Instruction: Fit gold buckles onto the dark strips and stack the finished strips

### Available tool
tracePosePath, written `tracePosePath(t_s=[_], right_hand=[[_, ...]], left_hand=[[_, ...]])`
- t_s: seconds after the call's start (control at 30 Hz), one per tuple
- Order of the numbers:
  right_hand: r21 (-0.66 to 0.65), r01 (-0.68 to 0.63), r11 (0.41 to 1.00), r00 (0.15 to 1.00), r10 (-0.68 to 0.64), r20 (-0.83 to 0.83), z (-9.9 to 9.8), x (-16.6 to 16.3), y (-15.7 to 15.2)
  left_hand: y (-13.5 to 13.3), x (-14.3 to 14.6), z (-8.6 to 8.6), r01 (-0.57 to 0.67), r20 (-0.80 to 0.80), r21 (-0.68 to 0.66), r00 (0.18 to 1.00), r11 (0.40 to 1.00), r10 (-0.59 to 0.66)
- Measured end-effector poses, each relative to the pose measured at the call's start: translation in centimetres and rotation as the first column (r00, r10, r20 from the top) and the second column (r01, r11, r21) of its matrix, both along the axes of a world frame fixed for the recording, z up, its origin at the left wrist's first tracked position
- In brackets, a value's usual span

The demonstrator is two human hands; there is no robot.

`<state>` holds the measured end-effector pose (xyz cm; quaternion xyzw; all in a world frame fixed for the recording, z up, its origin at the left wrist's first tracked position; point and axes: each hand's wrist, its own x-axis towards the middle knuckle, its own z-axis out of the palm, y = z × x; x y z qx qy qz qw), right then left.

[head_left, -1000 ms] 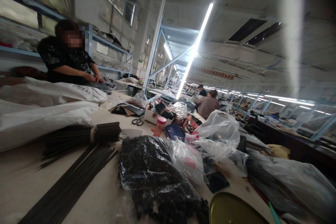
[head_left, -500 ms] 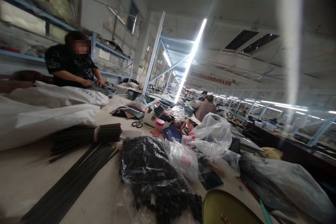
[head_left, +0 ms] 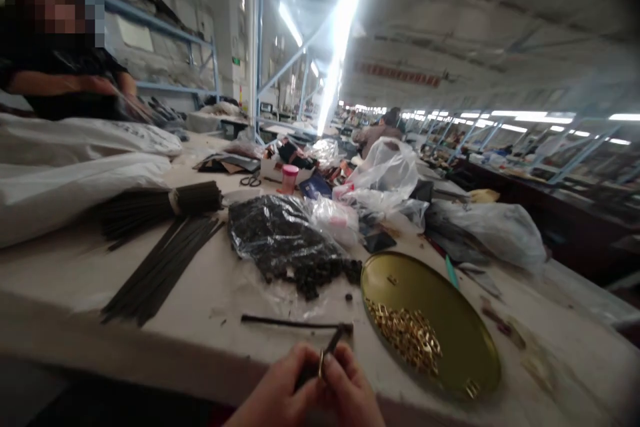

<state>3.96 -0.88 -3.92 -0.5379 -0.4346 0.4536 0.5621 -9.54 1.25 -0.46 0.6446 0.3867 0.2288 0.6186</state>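
Note:
Both my hands meet at the bottom edge of the view, pinched together on a thin black strip (head_left: 333, 340) with a small gold clasp (head_left: 321, 364) on it. My left hand (head_left: 273, 390) grips the strip from the left; my right hand (head_left: 350, 390) pinches it from the right. The strip's long part (head_left: 295, 323) lies on the white table (head_left: 200, 293) in front of them. A round gold tray (head_left: 465, 340) with a heap of small gold clasps (head_left: 406, 333) sits just right of my hands. A clear bag of small black pieces (head_left: 285, 243) lies open behind them.
Loose black strips (head_left: 160, 267) and a tied bundle (head_left: 160, 203) lie at the left, beside big white sacks (head_left: 75, 173). Plastic bags (head_left: 385, 170), scissors (head_left: 250, 181) and a pink cup (head_left: 289, 177) clutter the table's far part. A person in black (head_left: 65, 73) works at far left; other people sit further back.
The view has tipped down. My two hands, the strip they hold and the whole gold tray with its clasps have come into sight; before, only the tray's rim showed.

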Motion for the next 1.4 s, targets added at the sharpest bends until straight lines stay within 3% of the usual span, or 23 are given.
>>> tracePosePath(t_s=[0.07,0.13,0.27,0.4,0.53,0.67,0.87,1.13,1.3,1.4], right_hand=[[-0.114,-0.068,0.991,0.962,0.035,-0.27,0.0,-0.1,-1.6],[-0.159,-0.075,0.984,0.935,0.014,-0.355,0.2,0.0,-2.4],[-0.194,-0.068,0.979,0.944,0.0,-0.329,0.2,0.2,-2.8],[-0.195,-0.038,0.98,0.941,-0.03,-0.338,-0.6,0.4,-2.7],[-0.197,-0.095,0.976,0.895,-0.003,-0.445,-0.9,0.6,-2.4],[-0.196,-0.169,0.966,0.836,0.035,-0.548,-0.7,1.2,-1.9],[-0.243,-0.217,0.945,0.903,0.1,-0.419,-0.7,2.5,-1.3],[-0.23,-0.132,0.964,0.972,0.08,-0.22,-0.6,2.9,-0.4],[-0.229,-0.24,0.944,0.937,0.163,-0.31,-1.0,3.4,-0.5],[-0.224,-0.18,0.958,0.968,0.132,-0.214,-1.1,3.5,-0.8]], left_hand=[[-0.5,0.3,-0.3,0.034,0.068,-0.022,0.997,0.999,-0.032],[-0.7,0.6,-0.6,0.039,0.084,-0.065,0.996,0.997,-0.033],[-0.9,1.0,-1.3,0.02,0.075,-0.167,0.997,0.986,-0.007],[-0.9,1.6,-1.8,-0.009,0.075,-0.163,0.997,0.987,0.021],[-0.7,2.0,-1.9,-0.014,0.073,-0.185,0.997,0.983,0.028],[-0.2,2.1,-1.8,0.019,0.154,-0.315,0.988,0.949,0.032],[0.8,2.1,-1.8,0.034,0.147,-0.467,0.988,0.884,0.039],[1.5,2.8,-2.3,0.022,0.07,-0.324,0.998,0.946,0.001],[1.4,2.9,-1.7,0.007,0.052,-0.405,0.999,0.914,0.015],[1.2,2.9,-1.6,0.01,0.058,-0.438,0.998,0.899,0.017]])
